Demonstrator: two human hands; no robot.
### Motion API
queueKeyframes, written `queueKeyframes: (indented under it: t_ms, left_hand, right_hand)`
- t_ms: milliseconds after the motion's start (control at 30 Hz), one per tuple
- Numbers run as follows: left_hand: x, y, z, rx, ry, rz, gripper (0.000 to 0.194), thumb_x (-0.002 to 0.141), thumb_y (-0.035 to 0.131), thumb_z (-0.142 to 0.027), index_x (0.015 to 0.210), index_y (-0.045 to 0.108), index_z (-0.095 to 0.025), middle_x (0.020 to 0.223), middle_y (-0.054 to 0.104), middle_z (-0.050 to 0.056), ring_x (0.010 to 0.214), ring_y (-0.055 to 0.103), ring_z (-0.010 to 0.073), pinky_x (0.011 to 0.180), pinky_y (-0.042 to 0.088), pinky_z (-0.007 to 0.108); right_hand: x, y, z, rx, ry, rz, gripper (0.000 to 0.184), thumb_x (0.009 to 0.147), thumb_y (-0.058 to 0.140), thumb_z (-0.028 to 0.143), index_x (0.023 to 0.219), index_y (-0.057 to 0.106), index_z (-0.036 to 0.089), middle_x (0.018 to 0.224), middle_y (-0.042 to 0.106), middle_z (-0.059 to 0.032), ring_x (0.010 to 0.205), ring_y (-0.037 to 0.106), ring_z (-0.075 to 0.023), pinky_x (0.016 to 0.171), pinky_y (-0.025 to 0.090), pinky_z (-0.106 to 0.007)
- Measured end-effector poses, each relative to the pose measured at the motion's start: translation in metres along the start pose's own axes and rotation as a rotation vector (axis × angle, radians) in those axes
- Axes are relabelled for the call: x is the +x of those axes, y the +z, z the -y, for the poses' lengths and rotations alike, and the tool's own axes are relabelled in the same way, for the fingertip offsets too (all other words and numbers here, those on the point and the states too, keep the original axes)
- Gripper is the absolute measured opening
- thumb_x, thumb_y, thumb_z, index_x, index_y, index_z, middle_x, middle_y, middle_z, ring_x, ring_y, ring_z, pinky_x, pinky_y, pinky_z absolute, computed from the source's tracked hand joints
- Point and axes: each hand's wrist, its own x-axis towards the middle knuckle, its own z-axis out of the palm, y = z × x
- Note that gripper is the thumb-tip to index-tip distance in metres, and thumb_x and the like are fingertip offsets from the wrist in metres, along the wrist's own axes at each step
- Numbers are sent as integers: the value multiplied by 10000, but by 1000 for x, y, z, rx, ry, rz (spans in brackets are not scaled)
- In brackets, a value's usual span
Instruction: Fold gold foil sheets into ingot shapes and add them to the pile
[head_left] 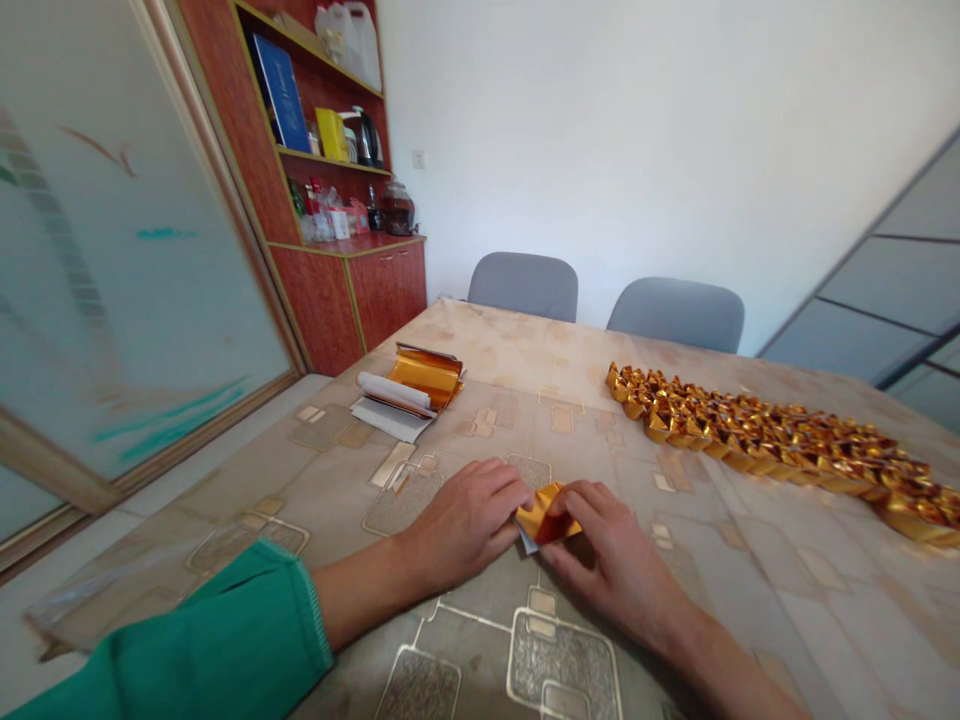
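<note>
Between my two hands is a small sheet of gold foil paper [538, 518], partly folded, with a white underside showing at its lower left corner. My left hand [472, 515] pinches its left edge, fingers bent and close together. On the other side, my right hand [604, 535] grips the right part of the sheet with thumb and curled fingers. Farther back on the left lies a stack of gold foil paper [427, 375], curled up, white backs showing. Rows of folded gold paper pieces [750, 430] stand along the right side of the table.
A patterned cloth covers the table [465, 640]. Two grey chairs [523, 285] stand at its far edge, before a white wall. At the back left is a red-brown cabinet [382, 290] with bottles, a kettle and boxes. A frosted sliding door [127, 250] is on the left.
</note>
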Motion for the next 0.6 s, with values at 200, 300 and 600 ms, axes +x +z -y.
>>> queueKeyframes:
  t_ms: [200, 300, 600]
  left_hand:
    - [-6, 1, 2, -14, -149, 17, 56, 898, 633, -207, 849, 638, -181, 866, 605, 23, 878, 554, 205, 754, 413, 308]
    - [-5, -2, 3, -34, -207, 17, 64, 884, 661, -213, 832, 641, -180, 864, 606, 19, 884, 555, 204, 751, 408, 303]
    - [-2, -2, 11, -71, -285, 7, 124, 904, 652, -250, 796, 644, -189, 866, 615, 2, 888, 560, 197, 758, 377, 315]
  right_hand:
    - [-2, 5, 3, -98, -3, -4, 131, 836, 683, 166, 897, 584, 225, 991, 619, -48, 963, 549, -258, 802, 440, -393]
    - [0, 8, -1, -77, 3, -46, 105, 919, 579, 148, 841, 580, 220, 933, 616, -46, 912, 554, -239, 772, 444, -371]
    - [6, 15, -4, -54, 67, -114, 213, 926, 554, 165, 721, 550, 221, 831, 598, -39, 826, 554, -230, 713, 431, -350]
